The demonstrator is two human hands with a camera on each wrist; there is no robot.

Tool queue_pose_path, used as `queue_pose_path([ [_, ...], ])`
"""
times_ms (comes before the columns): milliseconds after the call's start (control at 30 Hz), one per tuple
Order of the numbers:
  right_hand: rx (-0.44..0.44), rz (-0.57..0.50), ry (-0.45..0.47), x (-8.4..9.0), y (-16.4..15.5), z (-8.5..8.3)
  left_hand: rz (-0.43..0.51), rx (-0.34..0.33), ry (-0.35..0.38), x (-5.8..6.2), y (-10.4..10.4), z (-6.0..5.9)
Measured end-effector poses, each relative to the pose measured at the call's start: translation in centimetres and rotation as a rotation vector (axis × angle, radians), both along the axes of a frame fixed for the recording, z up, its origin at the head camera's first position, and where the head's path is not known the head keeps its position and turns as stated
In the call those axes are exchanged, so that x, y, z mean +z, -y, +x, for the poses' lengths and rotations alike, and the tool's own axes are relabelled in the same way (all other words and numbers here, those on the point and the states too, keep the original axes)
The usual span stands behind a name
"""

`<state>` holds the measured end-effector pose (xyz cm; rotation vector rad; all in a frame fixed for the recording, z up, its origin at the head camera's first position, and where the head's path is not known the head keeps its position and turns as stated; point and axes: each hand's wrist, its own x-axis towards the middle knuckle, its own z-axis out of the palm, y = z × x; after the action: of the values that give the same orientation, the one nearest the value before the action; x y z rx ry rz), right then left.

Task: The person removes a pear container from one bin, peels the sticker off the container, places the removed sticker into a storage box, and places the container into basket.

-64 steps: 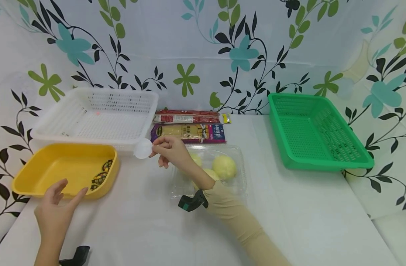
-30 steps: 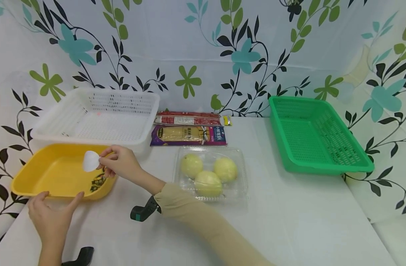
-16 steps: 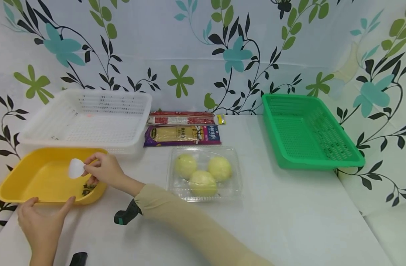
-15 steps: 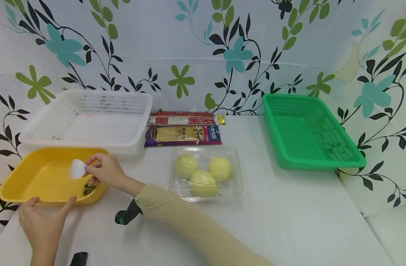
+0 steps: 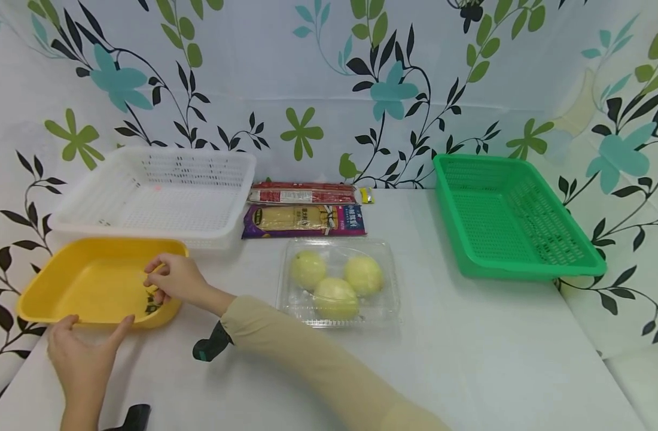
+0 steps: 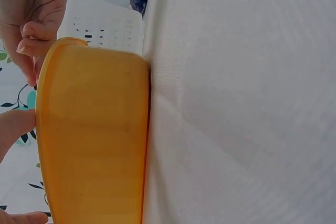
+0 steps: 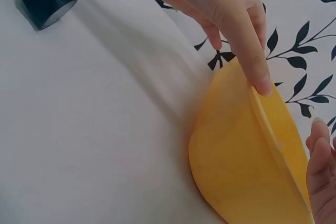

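Observation:
In the head view, a yellow plastic basin (image 5: pixel 87 287) stands at the left with small black-and-yellow patterned pieces (image 5: pixel 152 302) at its right end. My right hand (image 5: pixel 178 278) is over that end, thumb and forefinger brought together just above the pieces. The white disc is out of sight, and I cannot tell whether the fingers still hold it. My left hand (image 5: pixel 84 359) is at the basin's near side, thumb and fingers spread, tips at the rim. In the right wrist view, the left thumb (image 7: pixel 257 72) lies against the basin's rim.
Behind the basin stands a white perforated basket (image 5: pixel 157 197). Red packages (image 5: pixel 302 193) and a purple noodle package (image 5: pixel 304 220) lie at the back middle. A clear box (image 5: pixel 380 299) holds pale green round fruit (image 5: pixel 335 298). A green basket (image 5: pixel 501 215) stands at the right.
The right hand has moved left from in front of the white basket to over the yellow basin; the white disc it pinched is no longer visible. The left hand has come to the basin's rim.

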<state>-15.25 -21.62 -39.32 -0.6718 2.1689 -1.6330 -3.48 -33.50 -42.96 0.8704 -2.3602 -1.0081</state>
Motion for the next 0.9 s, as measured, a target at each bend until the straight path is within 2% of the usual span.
queue_pose_path([
  [133, 0.013, -0.012, 0.029, -0.1, 0.0, 0.2, -0.008, -0.008, 0.003, 0.3, -0.3, 0.1],
  [367, 0.013, -0.005, 0.019, 0.5, -0.3, 0.4, -0.021, -0.019, 0.02, 0.8, -0.6, 0.1],
  [533, 0.027, -0.088, 0.041, 0.8, -1.1, 0.8, -0.023, -0.015, 0.037, 0.9, -0.7, 0.1],
  [633, 0.046, -0.163, 0.068, 0.7, -1.9, 1.1, -0.025, -0.007, 0.038, -0.3, 0.2, -0.3],
  [767, 0.062, -0.224, 0.093, 0.5, -3.1, 1.4, -0.06, -0.003, 0.034, -3.3, 2.6, -0.9],
  [900, 0.092, -0.252, 0.09, 1.0, -4.2, 1.5, -0.078, 0.016, 0.047, -5.7, 4.6, -1.5],
])
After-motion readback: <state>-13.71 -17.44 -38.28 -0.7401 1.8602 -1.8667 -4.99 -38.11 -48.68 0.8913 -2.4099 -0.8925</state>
